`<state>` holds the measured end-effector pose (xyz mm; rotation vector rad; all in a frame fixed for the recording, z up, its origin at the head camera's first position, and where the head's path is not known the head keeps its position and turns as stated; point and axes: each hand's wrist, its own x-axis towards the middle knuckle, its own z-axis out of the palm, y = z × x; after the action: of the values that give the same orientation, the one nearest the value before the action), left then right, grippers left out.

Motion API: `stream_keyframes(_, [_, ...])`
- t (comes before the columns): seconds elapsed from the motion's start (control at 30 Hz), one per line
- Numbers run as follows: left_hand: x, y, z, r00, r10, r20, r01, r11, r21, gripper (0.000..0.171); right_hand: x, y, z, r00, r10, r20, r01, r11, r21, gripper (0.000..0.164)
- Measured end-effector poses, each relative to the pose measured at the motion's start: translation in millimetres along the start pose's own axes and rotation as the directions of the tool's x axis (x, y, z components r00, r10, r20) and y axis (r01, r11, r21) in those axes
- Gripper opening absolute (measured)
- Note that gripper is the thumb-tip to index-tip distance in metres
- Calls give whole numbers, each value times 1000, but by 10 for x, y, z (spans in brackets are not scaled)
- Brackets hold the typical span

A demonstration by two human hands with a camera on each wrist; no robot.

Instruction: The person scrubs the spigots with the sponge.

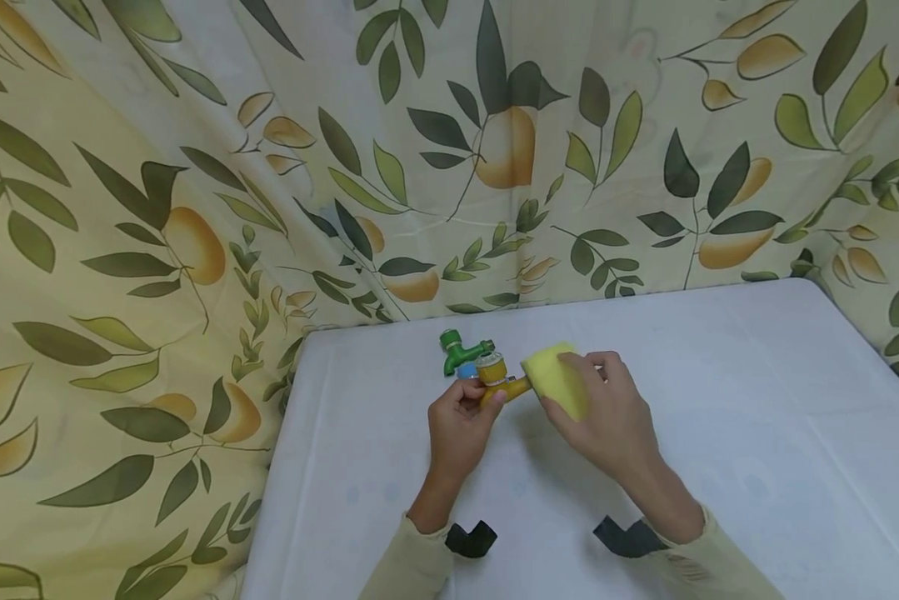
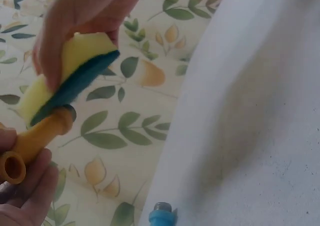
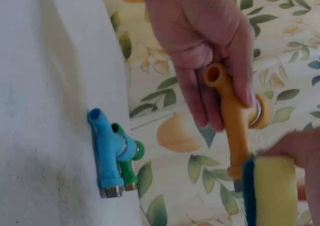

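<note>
Two pale sleeves, left sleeve (image 1: 412,567) and right sleeve (image 1: 719,567), enter from the near edge, each with a black piece beside the cuff: left black piece (image 1: 471,540), right black piece (image 1: 629,537).

Beyond the cuffs, the left hand (image 1: 461,425) grips a yellow tap (image 3: 234,121), thumb on one side and fingers on the other. The tap is held above the white-covered table (image 1: 359,450), left of the right hand; its spout mouth is visible in both wrist views, and a silver ring shows at its cap. Its metal-tipped end points right.

The right hand (image 1: 606,408) grips a sponge (image 1: 557,379) between thumb and fingers. The sponge is yellow with a teal scouring face (image 2: 75,83); in the left wrist view this face meets the tap's end.

Farther off, a blue tap (image 3: 107,148) lies on the table, mostly covered by the yellow tap in the head view. A green tap (image 1: 464,354) lies just beyond it, metal end to the right. Whether those two touch cannot be determined.

At the far side and along the left hangs a curtain (image 1: 389,125) printed with leaves and orange fruit.
</note>
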<state>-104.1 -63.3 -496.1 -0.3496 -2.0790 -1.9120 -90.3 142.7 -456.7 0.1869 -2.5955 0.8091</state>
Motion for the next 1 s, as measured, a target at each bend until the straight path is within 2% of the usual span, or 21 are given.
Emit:
stream_keyframes(0.2, [10, -7, 1, 999, -47, 2, 47, 999, -9, 24, -7, 37, 15, 997, -71, -43, 71, 997, -4, 59])
stream_keyframes(0.27, [21, -4, -3, 995, -96, 15, 97, 994, -48, 26, -9, 53, 25, 995, -82, -60, 82, 997, -4, 59])
stream_keyframes(0.33, [39, 7, -13, 984, -174, 43, 178, 976, -123, 31, -15, 67, 31, 994, -81, -80, 81, 997, 1, 59])
stream_keyframes(0.4, [61, 16, -29, 960, -265, 85, 278, 938, -207, 44, -31, 80, 35, 992, -106, -70, 107, 994, 14, 60])
stream_keyframes(0.5, [95, 41, -53, 913, -372, 169, 408, 851, -330, 61, -37, 97, 31, 983, -177, -56, 177, 984, 0, 62])
stream_keyframes(0.57, [104, 45, -64, 884, -418, 212, 468, 792, -391, 58, -38, 104, 31, 975, -212, -67, 211, 977, -12, 63])
stream_keyframes(0.63, [107, 54, -67, 858, -450, 247, 513, 730, -452, 49, -45, 102, 29, 968, -243, -63, 243, 970, -8, 61])
stream_keyframes(0.73, [109, 40, -69, 827, -492, 273, 558, 658, -505, 40, -63, 95, 30, 953, -302, -33, 302, 953, 15, 57])
stream_keyframes(0.83, [111, 31, -68, 806, -514, 293, 585, 619, -524, 34, -71, 101, 39, 950, -309, -40, 310, 950, 20, 56])
stream_keyframes(1.0, [97, 39, -56, 782, -542, 308, 612, 574, -544, 24, -97, 115, 72, 950, -306, -66, 309, 951, 29, 58])
